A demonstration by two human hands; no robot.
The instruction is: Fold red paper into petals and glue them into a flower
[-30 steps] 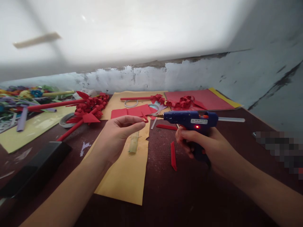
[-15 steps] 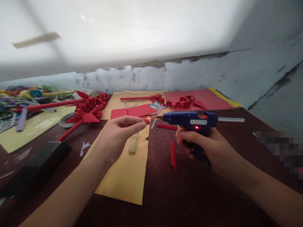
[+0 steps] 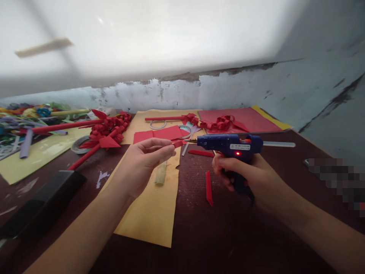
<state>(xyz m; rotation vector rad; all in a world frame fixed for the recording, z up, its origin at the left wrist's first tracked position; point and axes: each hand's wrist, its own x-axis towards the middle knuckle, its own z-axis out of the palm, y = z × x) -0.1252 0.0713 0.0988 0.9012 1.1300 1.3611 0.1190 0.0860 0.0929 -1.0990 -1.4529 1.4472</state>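
Between the thumb and fingers of my left hand [image 3: 145, 161] a small folded red paper piece [image 3: 179, 144] is pinched, its free end pointing right. My right hand [image 3: 242, 167] is wrapped round the handle of a blue hot glue gun [image 3: 219, 140], whose red light glows. The gun's metal nozzle points left, at or very near the tip of the red paper; contact cannot be made out for certain. A clear glue stick [image 3: 279, 144] juts from its back. Below the hands lie red paper strips [image 3: 209, 188] and a tan paper sheet [image 3: 151, 224].
Red paper flowers [image 3: 107, 131] with long stems lie at left, beside a tape roll [image 3: 80, 145] and a black box-like object [image 3: 42, 203]. More red curled paper [image 3: 224, 123] lies on a red sheet [image 3: 248, 118] at the back. A peeling wall [image 3: 176, 95] stands behind the table.
The red paper in my left fingers has turned so that more of it sticks out toward the nozzle. The glue gun has shifted very slightly right.
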